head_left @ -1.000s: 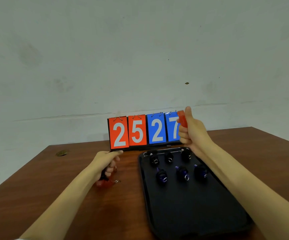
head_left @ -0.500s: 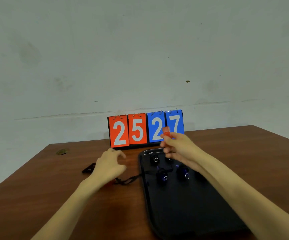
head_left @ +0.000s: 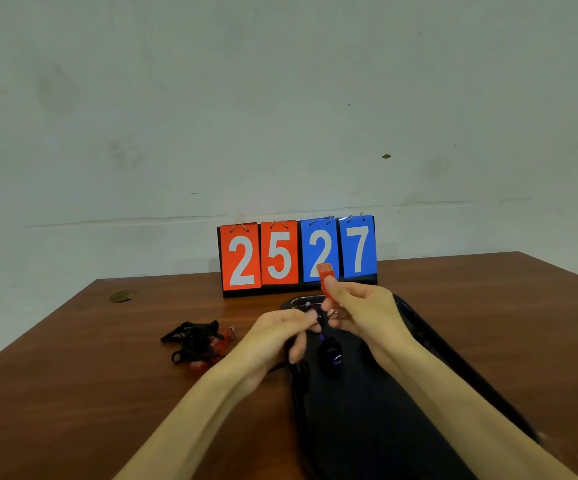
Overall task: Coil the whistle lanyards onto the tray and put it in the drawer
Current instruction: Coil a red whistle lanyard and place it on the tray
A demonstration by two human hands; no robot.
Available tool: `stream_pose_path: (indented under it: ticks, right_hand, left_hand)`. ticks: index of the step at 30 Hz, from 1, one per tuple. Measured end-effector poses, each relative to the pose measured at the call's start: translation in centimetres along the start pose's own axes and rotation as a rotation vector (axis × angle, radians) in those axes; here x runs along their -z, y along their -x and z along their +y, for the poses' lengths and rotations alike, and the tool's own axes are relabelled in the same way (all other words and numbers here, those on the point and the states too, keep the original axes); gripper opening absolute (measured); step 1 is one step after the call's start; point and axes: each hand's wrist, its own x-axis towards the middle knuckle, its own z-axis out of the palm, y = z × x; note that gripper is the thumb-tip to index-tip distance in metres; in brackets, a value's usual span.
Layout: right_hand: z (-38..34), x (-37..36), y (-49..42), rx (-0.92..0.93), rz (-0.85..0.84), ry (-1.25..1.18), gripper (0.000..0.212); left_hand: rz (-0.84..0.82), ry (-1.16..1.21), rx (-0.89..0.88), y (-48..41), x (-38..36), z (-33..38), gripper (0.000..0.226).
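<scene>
Thumb and fingers of the right hand (head_left: 367,313) pinched a red whistle (head_left: 326,280) upright. Left hand (head_left: 277,337) curled just beside it; its grip could not be determined. Both hung over the far end of the tray (head_left: 367,427), where one coiled lanyard (head_left: 330,355) lay. Bare table (head_left: 72,375) flanked the tray. Scoreboard (head_left: 298,254) stood behind. Tangled lanyards (head_left: 197,341) lay near the left hand.
</scene>
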Motion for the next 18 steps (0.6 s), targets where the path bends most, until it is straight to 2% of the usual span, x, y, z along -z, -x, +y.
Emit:
stream_pose_path:
  ticks: [2, 4, 6, 10, 13, 16, 18]
  right_hand:
    - [0.9, 0.6, -0.3, -0.063, -0.017, -0.047, 0.029]
    - [1.7, 1.0, -0.4, -0.107, -0.075, -0.032, 0.026]
    - [2.3, 1.2, -0.5, -0.166, -0.161, -0.010, 0.022]
    - [2.2, 1.4, -0.2, -0.178, -0.278, 0.123, 0.018]
    - [2.3, 1.3, -0.1, -0.078, -0.230, 0.364, 0.014]
    - [2.8, 1.3, 0.0, 0.007, -0.155, 0.577, 0.010]
    - [3.1, 1.2, 0.2, 0.098, -0.169, 0.732, 0.012]
  left_hand:
    - [-0.041, -0.027, 0.014, 0.4, 0.7, -0.2, 0.022]
    - [-0.050, -0.119, 0.050, 0.7, 1.4, -0.3, 0.022]
    - [0.056, -0.391, 0.012, 0.6, 1.6, -1.0, 0.020]
    - [0.289, -0.928, -0.188, 1.1, 1.8, -2.4, 0.013]
    - [0.388, -1.268, -0.454, 1.3, 2.1, -3.1, 0.017]
    - [0.407, -1.330, -0.650, 1.1, 2.1, -3.0, 0.024]
    - [0.403, -1.332, -0.751, 1.0, 2.2, -2.7, 0.028]
